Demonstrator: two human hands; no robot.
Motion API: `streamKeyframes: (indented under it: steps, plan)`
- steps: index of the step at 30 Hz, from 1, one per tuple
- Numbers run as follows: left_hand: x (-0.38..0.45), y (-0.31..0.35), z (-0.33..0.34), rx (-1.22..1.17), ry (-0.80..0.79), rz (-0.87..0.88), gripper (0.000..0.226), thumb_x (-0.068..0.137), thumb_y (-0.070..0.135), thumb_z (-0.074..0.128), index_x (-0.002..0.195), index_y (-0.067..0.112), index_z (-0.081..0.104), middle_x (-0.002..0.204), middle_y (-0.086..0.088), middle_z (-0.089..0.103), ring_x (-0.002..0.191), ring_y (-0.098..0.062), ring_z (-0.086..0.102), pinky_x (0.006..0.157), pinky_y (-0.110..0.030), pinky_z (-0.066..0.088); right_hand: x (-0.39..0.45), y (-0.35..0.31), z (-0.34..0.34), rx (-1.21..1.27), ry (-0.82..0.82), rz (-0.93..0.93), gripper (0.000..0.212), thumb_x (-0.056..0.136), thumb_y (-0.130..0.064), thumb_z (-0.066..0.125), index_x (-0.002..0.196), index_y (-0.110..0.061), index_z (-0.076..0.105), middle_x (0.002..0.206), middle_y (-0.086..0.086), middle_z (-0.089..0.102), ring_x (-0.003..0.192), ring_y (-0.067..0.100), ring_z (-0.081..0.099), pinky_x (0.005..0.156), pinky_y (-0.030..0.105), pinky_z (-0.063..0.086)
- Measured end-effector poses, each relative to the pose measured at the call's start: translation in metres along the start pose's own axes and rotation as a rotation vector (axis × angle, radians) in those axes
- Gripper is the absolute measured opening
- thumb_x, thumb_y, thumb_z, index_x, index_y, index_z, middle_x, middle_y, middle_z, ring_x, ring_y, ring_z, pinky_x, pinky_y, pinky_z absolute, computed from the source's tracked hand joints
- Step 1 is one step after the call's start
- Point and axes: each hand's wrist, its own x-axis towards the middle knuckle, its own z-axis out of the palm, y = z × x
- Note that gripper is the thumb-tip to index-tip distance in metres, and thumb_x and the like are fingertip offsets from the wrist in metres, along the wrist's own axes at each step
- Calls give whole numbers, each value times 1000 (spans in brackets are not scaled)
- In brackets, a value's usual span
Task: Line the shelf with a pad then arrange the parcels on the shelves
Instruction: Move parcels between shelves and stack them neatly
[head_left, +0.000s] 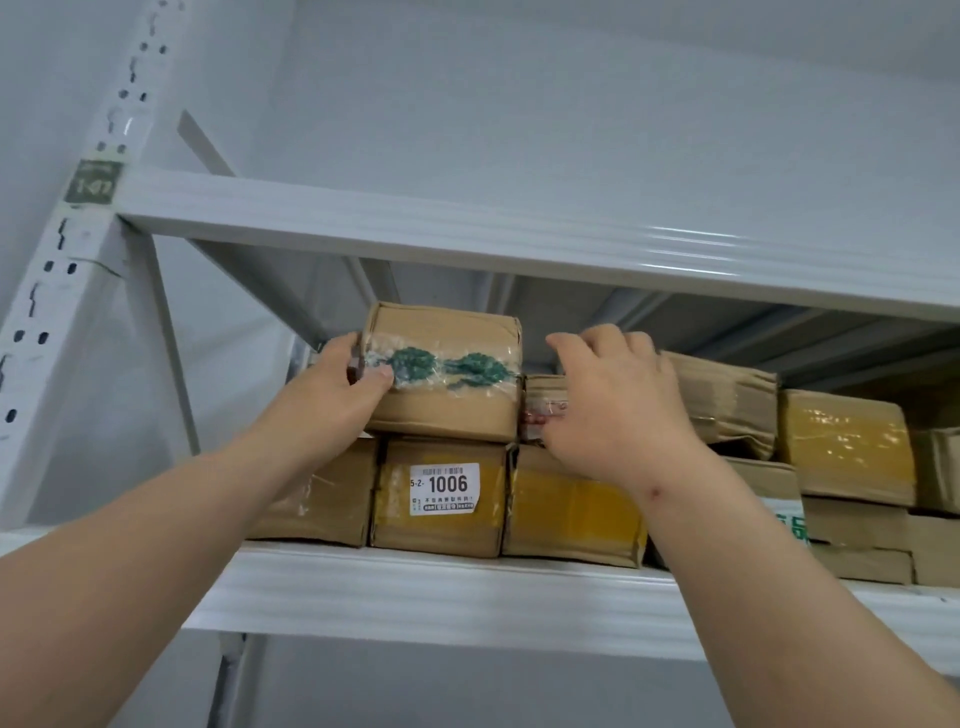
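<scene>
— Forearms are reaching up from below; what is the left hand (349, 387) doing?

— It is gripping the green-taped parcel (444, 374) at its left end, thumb curling over the front, while the parcel is sitting directly above the 1006 parcel (441, 496) on the shelf (415, 597).

— And the right hand (621, 402)?

— Right of the green-taped parcel, its fingers are hooking over the crumpled parcel (727, 402) beside it. I'd be squaring both flush, pushing gently so the lower row isn't shifting.
</scene>
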Motion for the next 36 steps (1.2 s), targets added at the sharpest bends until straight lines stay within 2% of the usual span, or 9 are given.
streamKeyframes:
  steps: [2,4,8,11,16,20,24,27,36]
  plan:
    - [1,4,0,6,12,46,80,93,51,58,156,32,14,156,-1,38,135,-26,44,106,-38,36,3,4,6,-78,-95,-48,84,82,-37,61,153,-33,16,158,5,23,146,32,17,121,53,10]
    - [2,9,0,10,26,120,99,83,52,69,158,32,6,162,1,26,142,-22,35,112,-37,29,8,8,8,-102,-147,-82,87,82,-37,61,154,-34,13,160,7,20,148,33,14,121,58,4]
    - [8,18,2,165,-6,235,118,63,67,71,156,39,3,164,-1,14,147,-25,25,119,-47,26,20,13,1,-128,-300,-133,86,83,-27,61,154,-34,12,156,8,27,143,37,24,118,60,16]
    - [12,22,5,241,-58,250,124,51,74,66,156,39,11,164,1,3,150,-28,15,121,-43,20,27,17,0,-117,-388,-150,85,84,-19,60,153,-34,13,150,9,35,139,37,31,116,58,23]
    - [15,25,10,345,-72,289,134,42,80,66,156,39,9,163,14,-12,152,-28,-2,122,-54,15,37,27,7,-75,-410,-126,81,86,-28,63,152,-36,17,145,7,41,134,35,37,111,54,33]
    - [18,29,16,358,-53,276,132,43,85,61,156,39,10,162,16,-14,152,-28,-2,122,-54,15,41,30,17,17,-431,-71,83,85,-56,60,153,-36,16,149,7,34,135,37,32,107,53,39]
    - [21,28,21,244,48,231,114,51,83,58,150,35,29,163,5,0,148,-30,20,119,-46,26,44,23,33,30,-397,-8,79,85,-65,55,150,-33,24,150,9,29,139,39,23,108,55,37]
    - [23,25,23,211,82,223,106,55,78,62,147,33,34,160,0,9,143,-29,30,117,-44,31,42,17,43,26,-327,38,74,83,-66,55,143,-31,31,146,10,30,137,38,23,103,56,40]
    - [24,17,21,195,104,240,94,67,62,76,146,33,35,158,-2,14,138,-28,36,115,-42,33,35,5,45,61,-70,92,58,82,-55,59,130,-26,42,134,7,40,126,34,34,93,55,41]
